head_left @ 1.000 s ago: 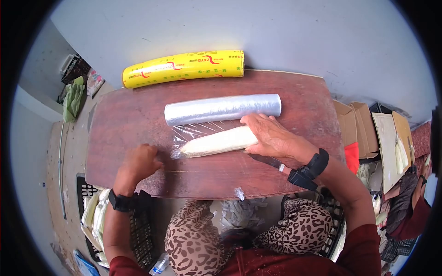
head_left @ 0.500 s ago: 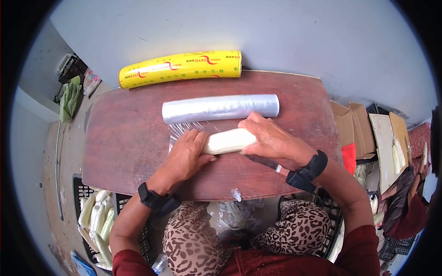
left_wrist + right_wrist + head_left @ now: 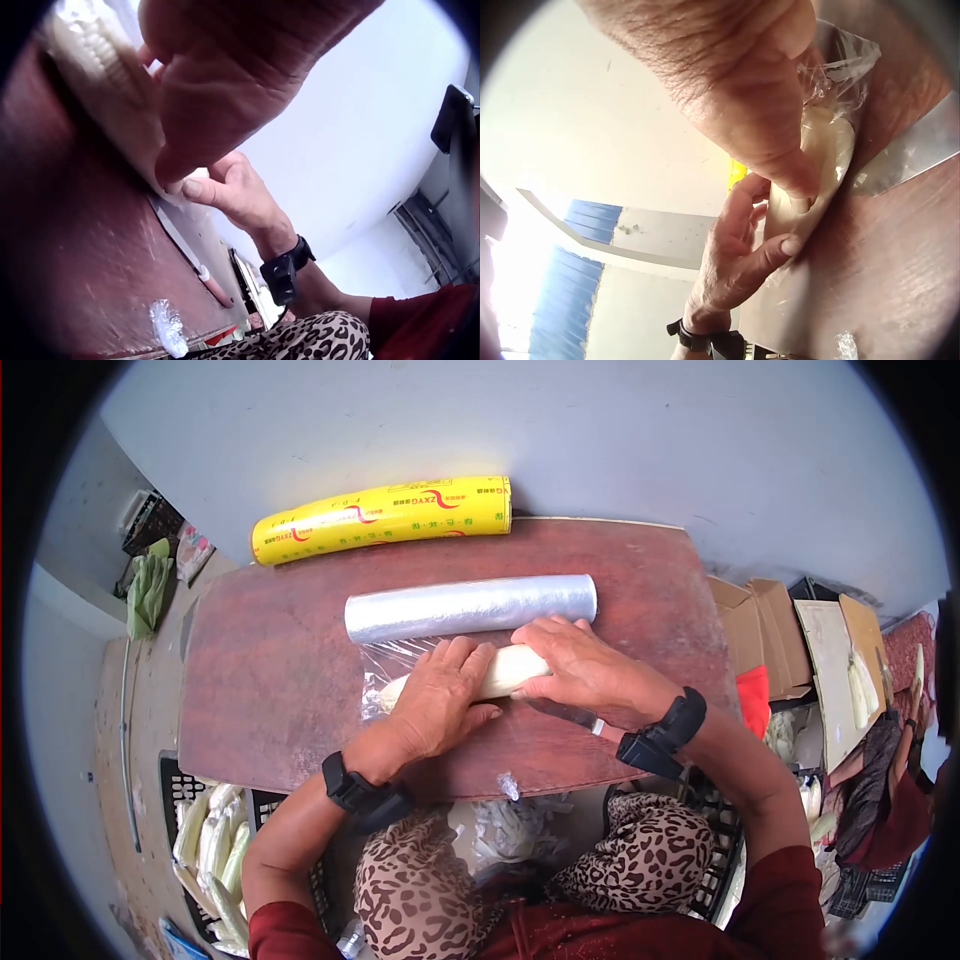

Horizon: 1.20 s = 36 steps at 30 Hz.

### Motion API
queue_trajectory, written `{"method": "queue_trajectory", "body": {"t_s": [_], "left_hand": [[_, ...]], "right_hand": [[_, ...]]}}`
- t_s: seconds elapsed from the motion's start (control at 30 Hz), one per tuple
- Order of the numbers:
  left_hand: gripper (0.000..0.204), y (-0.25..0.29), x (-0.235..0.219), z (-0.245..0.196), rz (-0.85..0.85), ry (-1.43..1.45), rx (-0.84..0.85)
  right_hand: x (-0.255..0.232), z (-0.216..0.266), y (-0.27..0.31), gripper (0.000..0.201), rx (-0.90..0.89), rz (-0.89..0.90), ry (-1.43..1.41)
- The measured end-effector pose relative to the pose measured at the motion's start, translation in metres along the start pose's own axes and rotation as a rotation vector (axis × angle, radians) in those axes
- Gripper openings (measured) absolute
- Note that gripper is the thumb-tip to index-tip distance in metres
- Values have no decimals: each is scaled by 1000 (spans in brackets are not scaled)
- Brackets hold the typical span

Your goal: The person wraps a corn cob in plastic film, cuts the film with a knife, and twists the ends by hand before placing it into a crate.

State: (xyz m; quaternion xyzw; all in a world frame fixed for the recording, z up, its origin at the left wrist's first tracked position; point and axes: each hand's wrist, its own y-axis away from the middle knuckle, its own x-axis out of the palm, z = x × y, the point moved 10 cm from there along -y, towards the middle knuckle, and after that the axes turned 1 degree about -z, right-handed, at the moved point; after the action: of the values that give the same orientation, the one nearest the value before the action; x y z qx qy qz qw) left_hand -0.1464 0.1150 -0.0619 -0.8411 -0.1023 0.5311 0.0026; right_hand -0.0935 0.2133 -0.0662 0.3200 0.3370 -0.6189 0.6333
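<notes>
A pale husked corn cob (image 3: 513,669) lies on the film in front of the clear film roll (image 3: 470,607). My left hand (image 3: 437,695) grips it around the middle, its left tip showing past the fingers. At its right end my right hand (image 3: 590,670) holds it, thumb on the near side. In the left wrist view rows of kernels show on the cob (image 3: 105,60). Clear film (image 3: 847,67) bunches at one end in the right wrist view. A knife (image 3: 565,712) lies just below my right hand.
A yellow printed roll (image 3: 385,520) lies along the table's (image 3: 250,690) back edge by the wall. A film scrap (image 3: 508,786) sits at the front edge. Crates with wrapped cobs (image 3: 212,840) stand below left; cardboard boxes (image 3: 775,635) stand at right.
My left hand has come from the table's left side onto the cob and moved along it, taking hold. The cob's left end, covered half a second ago, shows again. My right hand keeps its hold.
</notes>
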Motion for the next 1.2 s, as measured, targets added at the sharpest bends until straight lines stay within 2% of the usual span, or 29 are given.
{"method": "queue_trajectory", "body": {"t_s": [0.03,0.13,0.23,0.37,0.47,0.57,0.67,0.77,0.87,1.07,1.2], "left_hand": [[66,-1,0,0,-1,-19,4],[65,0,0,0,-38,-24,25],[63,0,0,0,-33,-42,11],[61,-2,-2,-3,-12,-64,-1],[60,-1,-3,-4,-41,-68,12],[60,0,-4,-6,-80,-85,26],[58,1,-3,-6,-99,-113,30],[59,1,-3,-5,-95,-119,32],[60,3,-2,-5,-109,-125,43],[62,4,0,-4,-100,-111,51],[65,6,-2,-2,-72,-78,71]], "right_hand": [[-3,1,2,48,-11,-15,-12],[-10,-15,-2,40,133,-14,-227],[-23,-32,1,33,101,-188,-288],[-55,-55,32,29,220,-424,-52],[-56,-67,65,26,386,-270,-49],[-40,-56,98,31,541,82,-33],[-23,-44,118,37,400,126,72],[-4,-45,123,34,327,143,44],[-1,-44,124,31,340,158,60],[-5,-32,130,27,185,134,159],[-13,-44,145,25,281,138,-11]]}}
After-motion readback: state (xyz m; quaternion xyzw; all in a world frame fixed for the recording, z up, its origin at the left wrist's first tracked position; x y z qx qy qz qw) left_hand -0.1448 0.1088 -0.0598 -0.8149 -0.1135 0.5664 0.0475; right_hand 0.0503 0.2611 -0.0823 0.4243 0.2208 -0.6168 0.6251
